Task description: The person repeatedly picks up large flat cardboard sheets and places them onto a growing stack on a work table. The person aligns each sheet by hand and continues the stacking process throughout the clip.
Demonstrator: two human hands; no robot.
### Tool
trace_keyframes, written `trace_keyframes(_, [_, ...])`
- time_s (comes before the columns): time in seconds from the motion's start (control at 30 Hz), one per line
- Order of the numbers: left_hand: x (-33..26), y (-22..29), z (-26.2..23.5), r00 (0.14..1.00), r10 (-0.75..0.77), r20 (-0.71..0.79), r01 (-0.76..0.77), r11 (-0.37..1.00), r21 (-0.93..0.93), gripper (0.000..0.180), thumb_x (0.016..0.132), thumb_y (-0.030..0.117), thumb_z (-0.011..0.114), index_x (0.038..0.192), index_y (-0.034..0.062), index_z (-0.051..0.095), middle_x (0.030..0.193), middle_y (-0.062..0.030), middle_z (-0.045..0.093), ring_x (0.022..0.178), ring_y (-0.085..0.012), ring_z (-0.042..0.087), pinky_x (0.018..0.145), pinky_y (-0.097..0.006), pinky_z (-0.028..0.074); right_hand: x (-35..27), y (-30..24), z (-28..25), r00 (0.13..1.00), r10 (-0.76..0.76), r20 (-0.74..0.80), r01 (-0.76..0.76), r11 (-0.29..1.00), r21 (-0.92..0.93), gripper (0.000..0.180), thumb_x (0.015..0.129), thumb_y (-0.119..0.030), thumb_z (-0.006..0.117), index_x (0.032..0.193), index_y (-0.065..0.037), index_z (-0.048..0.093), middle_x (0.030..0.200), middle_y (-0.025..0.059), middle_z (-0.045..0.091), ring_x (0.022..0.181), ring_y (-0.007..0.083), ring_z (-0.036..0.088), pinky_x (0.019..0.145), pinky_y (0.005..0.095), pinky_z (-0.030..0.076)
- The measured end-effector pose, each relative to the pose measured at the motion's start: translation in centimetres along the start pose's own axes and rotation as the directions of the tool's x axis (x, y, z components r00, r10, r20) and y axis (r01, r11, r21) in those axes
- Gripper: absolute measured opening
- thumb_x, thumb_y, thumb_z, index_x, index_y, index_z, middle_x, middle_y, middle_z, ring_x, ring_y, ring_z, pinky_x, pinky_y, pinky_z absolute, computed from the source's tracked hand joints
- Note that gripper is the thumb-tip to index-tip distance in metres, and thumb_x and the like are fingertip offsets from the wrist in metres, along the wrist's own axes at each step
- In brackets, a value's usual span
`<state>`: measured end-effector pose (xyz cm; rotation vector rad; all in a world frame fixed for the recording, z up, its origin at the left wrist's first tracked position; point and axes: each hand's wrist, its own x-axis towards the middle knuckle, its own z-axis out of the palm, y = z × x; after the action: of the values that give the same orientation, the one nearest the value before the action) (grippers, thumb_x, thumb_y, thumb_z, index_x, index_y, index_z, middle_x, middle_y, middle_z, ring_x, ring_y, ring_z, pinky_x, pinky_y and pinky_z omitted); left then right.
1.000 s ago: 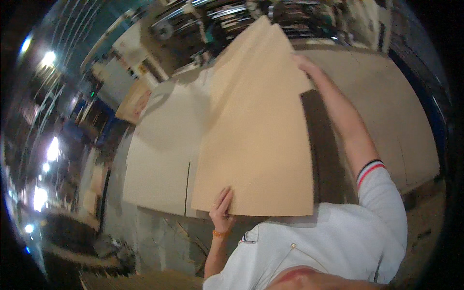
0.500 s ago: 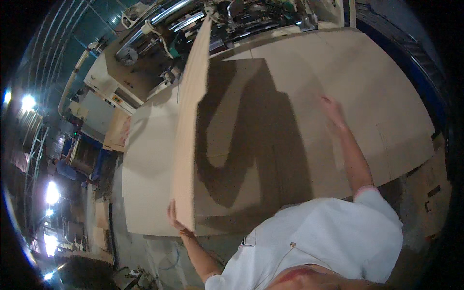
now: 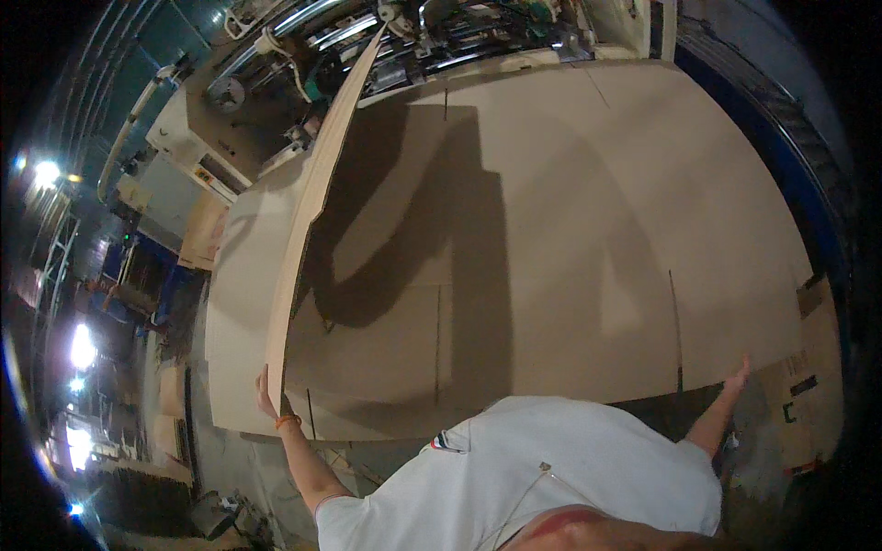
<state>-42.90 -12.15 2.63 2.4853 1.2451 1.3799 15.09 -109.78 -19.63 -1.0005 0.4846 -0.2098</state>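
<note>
An upright sheet of brown corrugated cardboard [image 3: 317, 188] stands on edge, leaning left, its far end reaching toward the machine. My left hand [image 3: 266, 397] grips its near lower end, fingers on the left face, a band round the wrist. Beneath it lies a large flat cardboard sheet [image 3: 588, 230] with slits cut along its near and far edges; the upright sheet throws a dark shadow over it. At the near right corner of the flat sheet is my right hand [image 3: 738, 375], small in view, fingers stretched out and nothing seen in them.
A machine with metal rollers [image 3: 441, 55] borders the far side. A blue rail [image 3: 753, 129] runs down the right. More cardboard [image 3: 808, 376] with cut slots lies at the lower right. Further cardboard pieces [image 3: 204, 230] stand on the left, beyond the grey floor [image 3: 230, 459].
The upright sheet and my left hand have shifted left, uncovering more of the flat sheet. My right hand has gone from over the flat sheet back to its near right corner.
</note>
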Motion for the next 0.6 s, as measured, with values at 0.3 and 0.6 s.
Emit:
trace_keyframes(0.3, [0.6,-3.8,-0.8,0.94,-0.339,-0.048,0.338,0.941,-0.03,0.025,0.085,0.007,0.06,0.108,-0.0001,0.068,0.098,-0.0129,0.068,0.083,-0.0203,0.065,0.072,-0.031,0.052,-13.4,-8.8,16.5,0.922,-0.375,-0.093,0.382,0.921,0.07,0.038,0.093,-0.016,0.054,0.125,0.004,0.055,0.128,0.0156,0.056,0.109,0.0283,0.057,0.092,0.044,0.049])
trace_keyframes(0.6, [0.9,0.9,-0.5,0.998,-0.034,0.055,0.034,0.999,-0.009,0.028,0.088,0.011,0.058,0.114,0.0026,0.066,0.106,-0.0146,0.068,0.094,-0.0272,0.066,0.081,-0.036,0.052,-21.1,-9.6,27.7,0.332,-0.818,0.47,0.695,-0.125,-0.708,0.025,0.085,-0.014,0.069,0.1,0.006,0.068,0.11,0.0175,0.067,0.088,0.0254,0.067,0.079,0.0382,0.054])
